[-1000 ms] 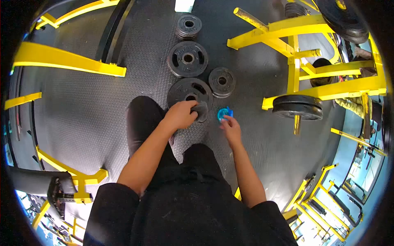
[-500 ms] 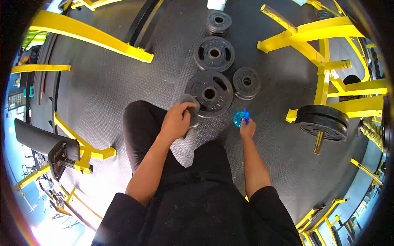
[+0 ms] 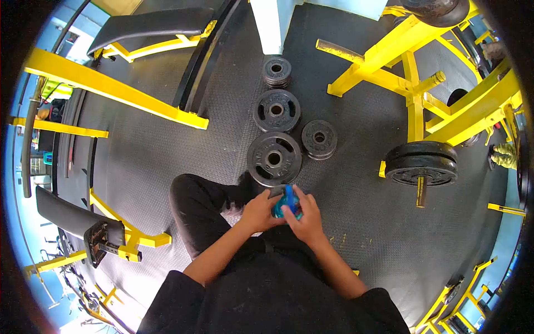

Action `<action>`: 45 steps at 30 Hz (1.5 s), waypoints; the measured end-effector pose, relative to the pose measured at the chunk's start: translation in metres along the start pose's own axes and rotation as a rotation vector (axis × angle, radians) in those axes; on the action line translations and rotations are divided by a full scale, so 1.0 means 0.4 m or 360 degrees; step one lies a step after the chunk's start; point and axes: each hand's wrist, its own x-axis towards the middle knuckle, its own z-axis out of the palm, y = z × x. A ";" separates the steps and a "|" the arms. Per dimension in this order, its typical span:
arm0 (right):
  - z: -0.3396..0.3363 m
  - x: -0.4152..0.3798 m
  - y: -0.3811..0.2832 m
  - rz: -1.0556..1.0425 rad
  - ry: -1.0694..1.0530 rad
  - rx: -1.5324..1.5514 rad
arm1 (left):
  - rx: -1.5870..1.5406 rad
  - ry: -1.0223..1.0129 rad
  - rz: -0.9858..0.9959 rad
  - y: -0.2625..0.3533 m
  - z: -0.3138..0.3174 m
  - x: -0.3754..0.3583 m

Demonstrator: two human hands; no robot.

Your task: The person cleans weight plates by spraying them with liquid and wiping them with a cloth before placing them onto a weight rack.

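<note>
In front of my lap both my hands meet around a translucent blue bottle (image 3: pixel 277 210) with a darker blue top that looks like a spray head. My right hand (image 3: pixel 307 220) grips it from the right, fingers bent around the top. From the other side my left hand (image 3: pixel 261 212) presses close to it, with a dark grey cloth (image 3: pixel 276 191) partly showing at its fingertips. Just beyond the hands lies a large black weight plate (image 3: pixel 258 158). Behind it are another slotted plate (image 3: pixel 261 114) and a stack of small plates (image 3: pixel 276 80); a further small stack (image 3: pixel 320 146) sits to the right.
Yellow rack frames stand at the right (image 3: pixel 384 72) and left (image 3: pixel 111 80). Black plates (image 3: pixel 421 161) hang on a peg at the right. A padded bench (image 3: pixel 150 30) is at the far left, and a white-and-blue post (image 3: pixel 270 28) rises behind the plates.
My left hand has come off the large plate's edge with the cloth. My right hand has brought the blue bottle inward, so the hands now meet. The view has tilted up.
</note>
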 end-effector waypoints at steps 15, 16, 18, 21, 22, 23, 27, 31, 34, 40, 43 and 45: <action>0.137 0.152 0.208 -0.0168 -0.0749 -0.0004 | 0.0296 -0.1199 -0.0006 -0.191 -0.193 0.183; 0.148 0.151 0.230 -0.0134 -0.0775 -0.0022 | 0.0358 -0.1142 -0.0051 -0.221 -0.212 0.213; 0.171 0.159 0.269 -0.0392 -0.0485 -0.0421 | 0.0133 -0.0485 -0.0191 -0.352 -0.177 0.246; 0.195 0.162 0.331 0.0128 -0.0711 -0.0255 | 0.0237 -0.0228 -0.0448 -0.399 -0.222 0.290; 0.196 0.178 0.302 0.0248 -0.0717 -0.0219 | 0.0275 -0.0025 -0.0445 -0.396 -0.235 0.301; 0.208 0.183 0.314 0.0276 -0.0748 -0.0235 | 0.0287 0.0160 -0.0380 -0.419 -0.233 0.310; 0.246 0.216 0.321 0.0350 -0.0680 -0.0163 | 0.0231 0.0730 -0.0373 -0.463 -0.240 0.343; 0.308 0.264 0.307 0.0368 -0.0623 -0.0183 | 0.0256 0.0756 -0.0483 -0.461 -0.261 0.360; 0.342 0.303 0.296 0.0328 -0.0592 -0.0249 | 0.0191 0.0800 -0.0476 -0.465 -0.259 0.369; 0.354 0.331 0.289 0.0572 -0.0535 -0.0288 | 0.0137 0.0660 -0.0546 -0.477 -0.260 0.369; 0.343 0.303 0.318 0.0321 -0.0461 -0.0112 | 0.0038 0.0629 -0.0596 -0.469 -0.264 0.366; 0.329 0.272 0.342 0.0309 -0.0426 -0.0108 | 0.0067 0.0648 -0.0578 -0.465 -0.261 0.366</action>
